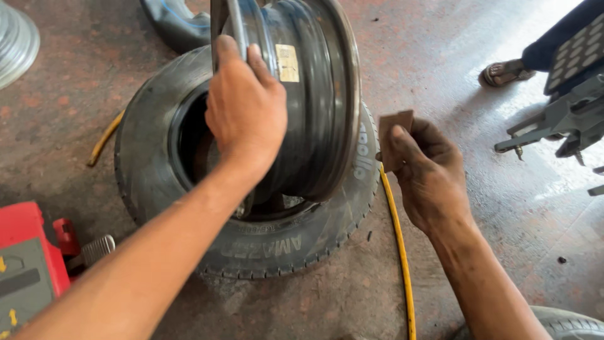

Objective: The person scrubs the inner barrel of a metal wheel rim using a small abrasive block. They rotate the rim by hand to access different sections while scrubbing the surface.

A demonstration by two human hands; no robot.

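A dark steel wheel rim (pixel 314 94) stands on edge inside a black tyre (pixel 270 245) that lies flat on the floor. My left hand (pixel 245 110) grips the near flange of the rim and holds it upright. My right hand (pixel 425 170), just right of the rim, pinches a small brown rectangular piece (pixel 395 135), like sandpaper, close to the rim's outer edge. A pale sticker (pixel 287 63) is stuck on the rim's barrel.
A yellow hose (pixel 397 252) runs along the floor beside the tyre. A red machine with a pedal (pixel 34 258) sits at the lower left. Another person's sandalled foot (pixel 503 72) and a metal clamp frame (pixel 560 119) are at the upper right. An inner tube (pixel 173 22) lies behind the tyre.
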